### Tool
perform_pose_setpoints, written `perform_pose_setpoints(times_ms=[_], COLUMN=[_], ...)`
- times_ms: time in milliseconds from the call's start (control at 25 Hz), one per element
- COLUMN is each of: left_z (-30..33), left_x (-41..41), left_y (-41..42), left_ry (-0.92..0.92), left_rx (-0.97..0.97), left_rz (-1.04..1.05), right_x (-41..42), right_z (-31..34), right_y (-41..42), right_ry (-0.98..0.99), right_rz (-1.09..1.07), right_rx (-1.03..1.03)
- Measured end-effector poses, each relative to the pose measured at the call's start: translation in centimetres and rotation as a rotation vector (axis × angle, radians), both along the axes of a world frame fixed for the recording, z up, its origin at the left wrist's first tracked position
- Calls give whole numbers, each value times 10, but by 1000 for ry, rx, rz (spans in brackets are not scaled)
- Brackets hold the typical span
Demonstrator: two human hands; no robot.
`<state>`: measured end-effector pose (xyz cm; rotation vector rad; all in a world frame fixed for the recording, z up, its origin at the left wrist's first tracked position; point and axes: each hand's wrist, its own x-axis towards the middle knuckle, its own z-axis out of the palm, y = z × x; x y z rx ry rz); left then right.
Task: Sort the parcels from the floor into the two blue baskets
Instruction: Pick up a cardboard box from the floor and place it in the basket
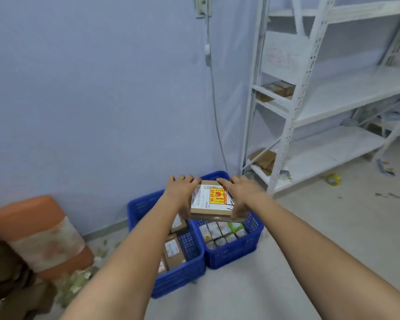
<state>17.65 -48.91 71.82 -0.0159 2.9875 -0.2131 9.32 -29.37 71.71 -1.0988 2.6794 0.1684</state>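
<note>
Both my hands hold one brown cardboard parcel with a white label and a yellow-red sticker. My left hand grips its left side and my right hand grips its right side. The parcel hangs above the two blue baskets, over the line where they meet. The left basket holds several brown boxes with labels. The right basket holds several small grey and white packets, one of them green.
A white metal shelf rack stands to the right, with a few boxes on its shelves. An orange and white cylinder lies at the left by the wall, with litter around it. A cable hangs down the wall behind the baskets.
</note>
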Motion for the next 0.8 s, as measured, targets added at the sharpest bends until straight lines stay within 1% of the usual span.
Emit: perform_pose_setpoints(times_ms=[160,280,640,800], left_z=[-6,-17,-28,-42], left_x=[12,5,-16,-24], left_y=[-39,-64,-133,-176], left_ry=[-15,-35,-111,-139], left_rx=[12,34,34,51], left_rz=[84,158,405,438], right_x=[-3,-24,-88,-99], right_z=[-9,-18,-32,-49], right_y=[-47,-77,-175,-221], right_ry=[-37,-75,-100,-114], right_rz=[57,120,422,458], right_rx=[23,24,51,64])
